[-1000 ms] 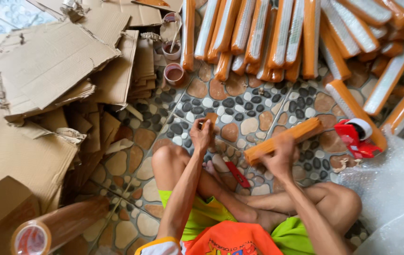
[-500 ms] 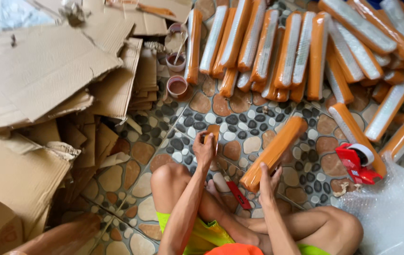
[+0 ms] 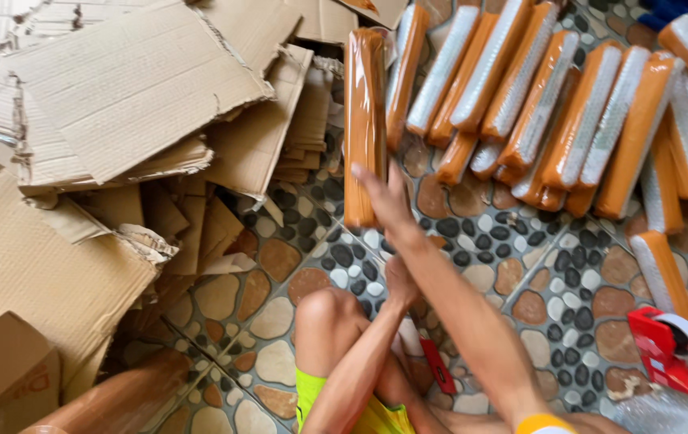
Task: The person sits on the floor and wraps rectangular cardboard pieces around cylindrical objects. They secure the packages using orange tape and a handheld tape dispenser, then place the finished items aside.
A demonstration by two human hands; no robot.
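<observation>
Right hand [image 3: 388, 201] is stretched forward, fingers wrapped on the lower end of a long orange package [image 3: 363, 120] – flat-sided, glossy plastic wrap, standing roughly upright near the far edge of the floor, just left of the pile. Half a second ago it lay slanted on the floor by the knees; now it's up against the pile.

Left hand [image 3: 400, 283] sits low by the knee, partly behind the right forearm – can't tell its grip.

Pile of packages [image 3: 569, 120]: same long orange bars, many with white bubbly faces, overlapping along the far right edge.

Floor [image 3: 520, 277] is pebble-pattern tile. Torn corrugated cardboard [image 3: 119, 104] is stacked at the left edge. Red tape dispenser [image 3: 665, 347] with a white roll sits at the right edge.
</observation>
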